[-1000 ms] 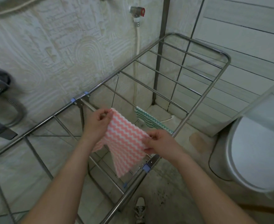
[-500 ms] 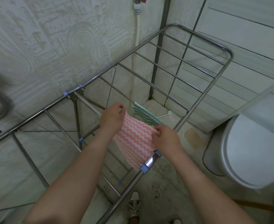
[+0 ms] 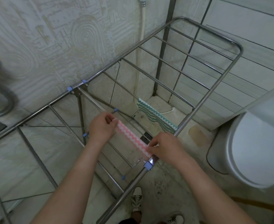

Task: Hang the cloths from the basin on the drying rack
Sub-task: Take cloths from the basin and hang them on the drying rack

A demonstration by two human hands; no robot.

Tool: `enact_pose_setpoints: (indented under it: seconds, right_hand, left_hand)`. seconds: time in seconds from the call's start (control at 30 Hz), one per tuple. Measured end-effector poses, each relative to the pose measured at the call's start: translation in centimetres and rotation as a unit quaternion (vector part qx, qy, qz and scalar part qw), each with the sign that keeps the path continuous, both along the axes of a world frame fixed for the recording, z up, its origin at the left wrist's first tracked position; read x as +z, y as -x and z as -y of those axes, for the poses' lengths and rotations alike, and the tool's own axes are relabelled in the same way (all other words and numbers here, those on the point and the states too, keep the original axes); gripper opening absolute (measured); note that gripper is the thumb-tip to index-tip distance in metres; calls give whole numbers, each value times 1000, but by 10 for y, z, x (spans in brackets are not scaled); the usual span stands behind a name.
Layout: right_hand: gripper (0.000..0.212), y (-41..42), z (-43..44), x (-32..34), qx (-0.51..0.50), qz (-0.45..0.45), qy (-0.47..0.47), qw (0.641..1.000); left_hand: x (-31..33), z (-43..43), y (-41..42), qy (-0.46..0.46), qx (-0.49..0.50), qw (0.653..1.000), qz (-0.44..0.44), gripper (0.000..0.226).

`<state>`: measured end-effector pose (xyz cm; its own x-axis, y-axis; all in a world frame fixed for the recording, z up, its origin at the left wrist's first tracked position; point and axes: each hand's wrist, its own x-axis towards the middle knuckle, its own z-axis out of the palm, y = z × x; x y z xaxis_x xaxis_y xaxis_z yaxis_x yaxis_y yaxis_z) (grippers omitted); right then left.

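Note:
A pink and white zigzag cloth [image 3: 131,139] lies folded over a bar of the steel drying rack [image 3: 217,84]. My left hand [image 3: 102,126] pinches its far end. My right hand [image 3: 163,147] pinches the near end beside the rack's side rail. A green and white zigzag cloth [image 3: 155,117] hangs over the bar just beyond. The basin is out of view.
A white toilet [image 3: 255,147] stands close on the right. A textured wall runs behind the rack, with a grey hose [image 3: 5,101] at the left. A floor drain [image 3: 146,136] shows under the rack. My sneakers [image 3: 137,201] are at the rail's foot.
The pink cloth, held up spread in front of me a second ago, has come down onto a rack bar. Both hands followed it down and apart along the bar.

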<state>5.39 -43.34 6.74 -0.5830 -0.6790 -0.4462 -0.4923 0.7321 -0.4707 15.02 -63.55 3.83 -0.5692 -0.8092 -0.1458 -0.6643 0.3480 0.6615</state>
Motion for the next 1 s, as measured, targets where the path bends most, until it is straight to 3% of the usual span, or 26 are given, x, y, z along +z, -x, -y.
enact_pose_setpoints:
  seconds: [0.23, 0.47, 0.6, 0.67, 0.77, 1.0]
  right_hand:
    - [21, -6, 1, -1, 16, -50, -6, 999]
    - [20, -14, -3, 4, 49, -182, -14, 982]
    - [28, -18, -7, 2, 54, -182, 1, 982]
    - [25, -20, -7, 1, 60, -175, 14, 983]
    - [18, -23, -7, 0, 48, -169, 26, 984]
    - [19, -22, -10, -3, 45, -159, 43, 985]
  left_hand:
    - [0, 6, -8, -69, 3, 997, -26, 12]
    - [1, 5, -7, 4, -18, 1000, -13, 8]
    - [5, -5, -10, 123, -77, 989, -5, 20]
    - [9, -19, -9, 119, -145, 982, 15, 33]
    - [8, -40, -10, 111, -240, 957, 123, 61]
    - [10, -44, -7, 95, -253, 949, 161, 75]
